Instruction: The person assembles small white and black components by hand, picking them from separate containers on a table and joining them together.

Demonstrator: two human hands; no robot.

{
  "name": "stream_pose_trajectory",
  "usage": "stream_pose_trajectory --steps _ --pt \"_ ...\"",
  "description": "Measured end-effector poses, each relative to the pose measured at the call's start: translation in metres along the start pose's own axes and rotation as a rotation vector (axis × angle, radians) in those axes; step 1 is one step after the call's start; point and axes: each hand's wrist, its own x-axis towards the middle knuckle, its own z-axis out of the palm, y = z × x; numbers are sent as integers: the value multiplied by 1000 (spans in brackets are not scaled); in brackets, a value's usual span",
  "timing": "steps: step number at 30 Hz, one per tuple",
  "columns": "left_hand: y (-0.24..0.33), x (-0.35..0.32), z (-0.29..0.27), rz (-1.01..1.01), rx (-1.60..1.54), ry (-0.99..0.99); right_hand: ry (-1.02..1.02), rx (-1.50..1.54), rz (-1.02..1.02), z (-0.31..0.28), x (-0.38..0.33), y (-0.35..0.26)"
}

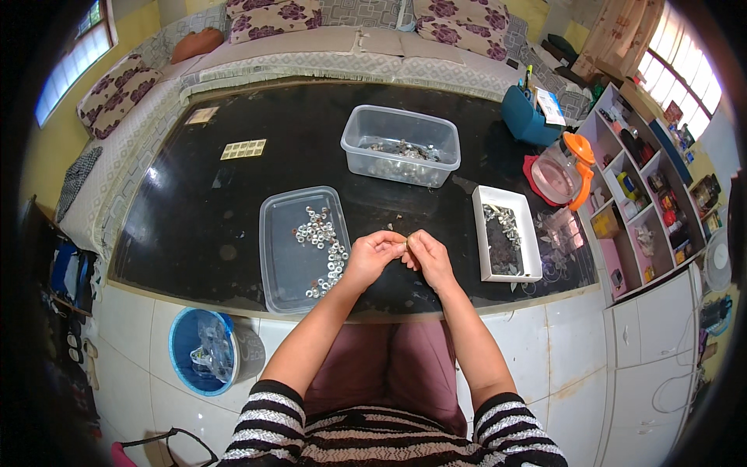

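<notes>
My left hand (374, 257) and my right hand (429, 258) meet over the near part of the black table, fingertips pinched together. Something small sits between them, mostly covered by the fingers, and I cannot make out its kind. Left of my hands lies a clear plastic lid (282, 257), rim up, with many small silvery ring-shaped parts (317, 232) and a few brownish ones on it. To the right is a white open box (531, 247) holding small dark and pale pieces (502, 226). Beyond my hands stands a clear plastic tub (366, 162) with small metallic pieces at its bottom.
A glass jug with an orange lid (577, 145) stands at the table's right, near a blue holder (523, 117). A gold-coloured sheet (243, 149) lies far left on the black table (296, 117). On the floor, a blue-lined bin (180, 350) stands left of my legs.
</notes>
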Motion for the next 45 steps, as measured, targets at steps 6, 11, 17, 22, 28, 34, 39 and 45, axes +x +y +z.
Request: stream_pose_trajectory --steps 6,11,17,22,28,34,39,45 --pt "-2 0 1 -44 111 67 -30 -62 40 -3 1 2" --pt "-3 0 -1 -19 85 53 31 -98 -48 2 -3 -5" --pt "-3 0 1 -37 69 49 1 -249 46 -2 -2 -8" --pt "-2 0 1 -47 105 52 70 -305 -23 -1 -2 -6" --pt "0 0 2 -27 116 65 142 -228 -76 3 -2 -6" --pt "0 -1 2 -36 142 47 53 -323 -3 -2 -3 -10" --pt "0 -1 2 -51 143 55 125 -300 -53 2 -3 -10" --pt "-2 0 3 -72 193 85 103 -322 -57 0 -3 -8"
